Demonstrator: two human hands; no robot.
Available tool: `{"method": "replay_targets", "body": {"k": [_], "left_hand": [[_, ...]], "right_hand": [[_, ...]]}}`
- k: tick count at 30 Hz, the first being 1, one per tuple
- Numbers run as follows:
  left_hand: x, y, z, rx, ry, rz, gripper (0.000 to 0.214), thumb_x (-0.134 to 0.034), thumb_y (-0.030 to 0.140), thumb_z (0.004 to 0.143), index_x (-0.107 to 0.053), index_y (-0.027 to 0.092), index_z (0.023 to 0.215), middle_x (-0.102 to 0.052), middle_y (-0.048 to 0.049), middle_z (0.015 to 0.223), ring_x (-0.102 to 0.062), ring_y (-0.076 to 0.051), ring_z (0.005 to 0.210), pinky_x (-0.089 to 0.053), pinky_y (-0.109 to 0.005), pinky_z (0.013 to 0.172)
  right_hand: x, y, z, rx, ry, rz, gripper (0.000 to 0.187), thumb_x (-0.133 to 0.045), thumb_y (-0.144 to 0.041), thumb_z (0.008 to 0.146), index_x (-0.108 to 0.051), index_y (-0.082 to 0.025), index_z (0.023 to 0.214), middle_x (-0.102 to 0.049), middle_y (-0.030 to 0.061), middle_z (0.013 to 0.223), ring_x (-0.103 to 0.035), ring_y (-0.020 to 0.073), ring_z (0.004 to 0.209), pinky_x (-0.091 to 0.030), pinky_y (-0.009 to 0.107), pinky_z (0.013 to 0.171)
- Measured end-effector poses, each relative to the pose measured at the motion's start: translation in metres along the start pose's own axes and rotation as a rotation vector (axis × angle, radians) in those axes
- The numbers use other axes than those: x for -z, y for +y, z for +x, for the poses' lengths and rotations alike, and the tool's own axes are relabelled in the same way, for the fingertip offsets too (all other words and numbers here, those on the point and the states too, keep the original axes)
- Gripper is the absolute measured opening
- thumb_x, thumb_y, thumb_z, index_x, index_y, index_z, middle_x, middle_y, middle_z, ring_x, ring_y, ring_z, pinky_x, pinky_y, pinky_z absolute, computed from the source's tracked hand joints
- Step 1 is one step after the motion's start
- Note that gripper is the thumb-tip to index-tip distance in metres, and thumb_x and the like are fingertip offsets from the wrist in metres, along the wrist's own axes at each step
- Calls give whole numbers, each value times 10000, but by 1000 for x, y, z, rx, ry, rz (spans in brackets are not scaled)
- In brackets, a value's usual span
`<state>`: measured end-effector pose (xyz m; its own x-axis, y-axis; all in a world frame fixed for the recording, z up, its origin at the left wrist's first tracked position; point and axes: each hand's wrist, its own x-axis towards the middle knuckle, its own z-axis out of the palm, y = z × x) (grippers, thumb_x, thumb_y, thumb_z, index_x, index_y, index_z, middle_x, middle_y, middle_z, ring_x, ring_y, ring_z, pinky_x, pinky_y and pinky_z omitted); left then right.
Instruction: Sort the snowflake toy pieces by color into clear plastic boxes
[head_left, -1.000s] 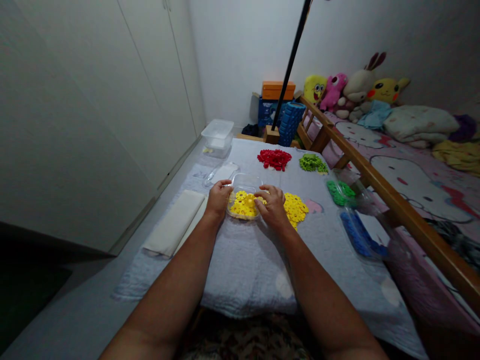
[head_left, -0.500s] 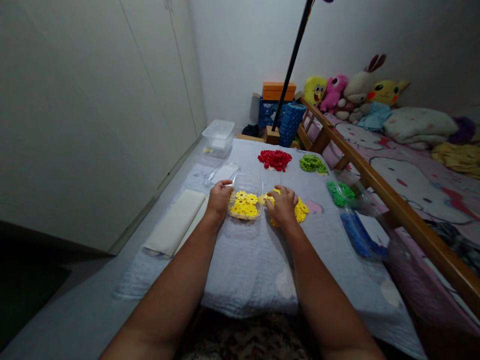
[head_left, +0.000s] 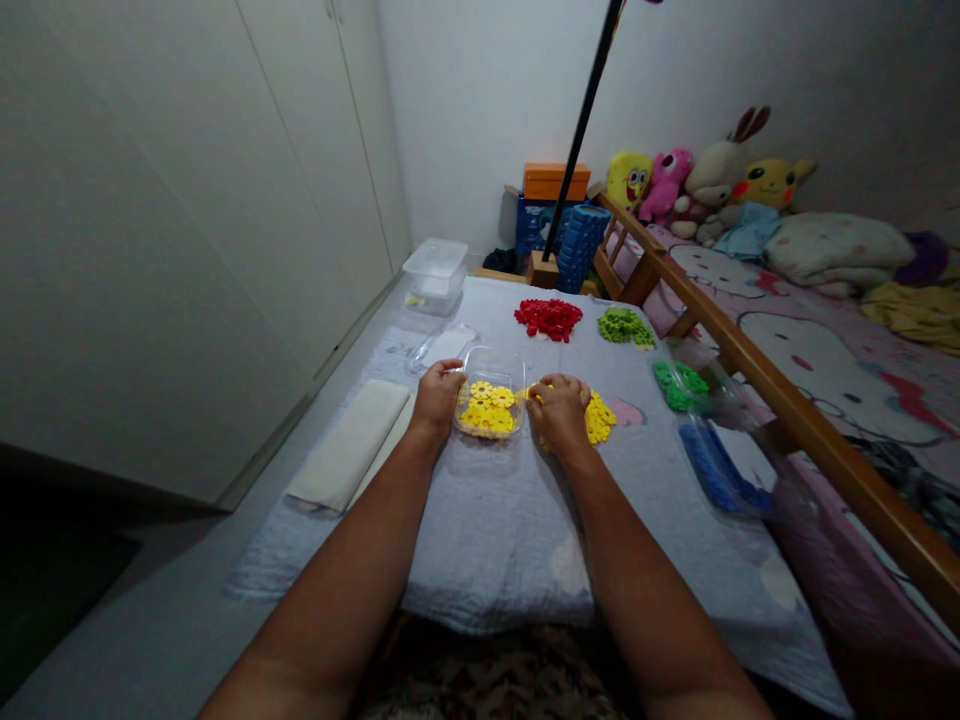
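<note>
A clear plastic container (head_left: pixel 491 362) stands on the cloth with several yellow flower-shaped pieces (head_left: pixel 487 408) inside. My left hand (head_left: pixel 436 400) grips the container's left wall, thumb and fingers closed at its rim. Just to the right of the container, a loose pile of the same yellow pieces (head_left: pixel 601 418) lies on the cloth. Over the left part of this pile is my right hand (head_left: pixel 561 412), its fingers curled down and pinched on yellow pieces. The hand hides much of the pile, so how many pieces it grips cannot be seen.
Beyond lie a red heap (head_left: pixel 548 319) and a light green heap (head_left: pixel 625 325). At right are containers of green pieces (head_left: pixel 679 385) and blue pieces (head_left: pixel 720 470). A folded cream cloth (head_left: pixel 349 440), a clear lid (head_left: pixel 442 348) and stacked containers (head_left: pixel 436 270) are left. A wooden bed rail (head_left: pixel 787 365) borders the right.
My right hand's fingers have curled together and closed down over the yellow pile. My left hand and the container have stayed in place.
</note>
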<state>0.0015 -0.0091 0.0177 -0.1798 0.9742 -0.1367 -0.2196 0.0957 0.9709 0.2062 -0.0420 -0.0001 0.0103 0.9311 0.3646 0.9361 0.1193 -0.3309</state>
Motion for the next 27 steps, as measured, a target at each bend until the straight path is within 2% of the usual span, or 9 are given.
{"method": "replay_targets", "body": {"k": [4,9,13,19,22,27], "left_hand": [[1,-2,2,-19,14,14,413,-663,299,556,-659,168,948,-553,50,628,-472,-120,540,-358,-239,539],[0,-3,3,-30,17,22,422,-659,299,555,-660,160,953,-560,46,633,-476,-121,548,-355,-238,531],[0,-2,2,-21,15,19,432,-661,301,559,-655,161,968,-561,48,626,-473,-122,542,-354,-238,526],[0,-2,1,-23,11,27,409,-660,301,567,-654,168,954,-549,51,615,-469,-119,534,-350,-235,526],[0,-2,2,-20,8,22,408,-658,300,562,-653,171,949,-556,49,615,-469,-119,530,-355,-236,526],[-1,-2,2,-9,7,4,418,-663,301,555,-648,169,952,-567,44,627,-494,-125,539,-366,-237,536]], "right_hand": [[3,5,4,-29,100,37,184,-606,-206,937,-783,-242,900,-697,109,1077,-502,300,1097,-307,510,1043],[13,9,7,-131,228,103,196,-565,-229,965,-756,-221,922,-686,86,969,-540,270,1002,-349,431,960],[20,2,5,-56,281,239,201,-522,-248,990,-712,-222,928,-698,63,953,-570,245,975,-367,393,955],[21,-20,-2,103,155,269,150,-584,-221,959,-726,-246,920,-723,40,953,-571,242,1016,-343,404,1017],[19,-25,-4,133,82,229,147,-616,-216,947,-753,-259,918,-719,45,976,-550,254,1053,-319,434,1049],[16,-26,-5,152,33,206,148,-643,-228,931,-783,-272,912,-700,58,1018,-521,264,1079,-315,458,1057]]}}
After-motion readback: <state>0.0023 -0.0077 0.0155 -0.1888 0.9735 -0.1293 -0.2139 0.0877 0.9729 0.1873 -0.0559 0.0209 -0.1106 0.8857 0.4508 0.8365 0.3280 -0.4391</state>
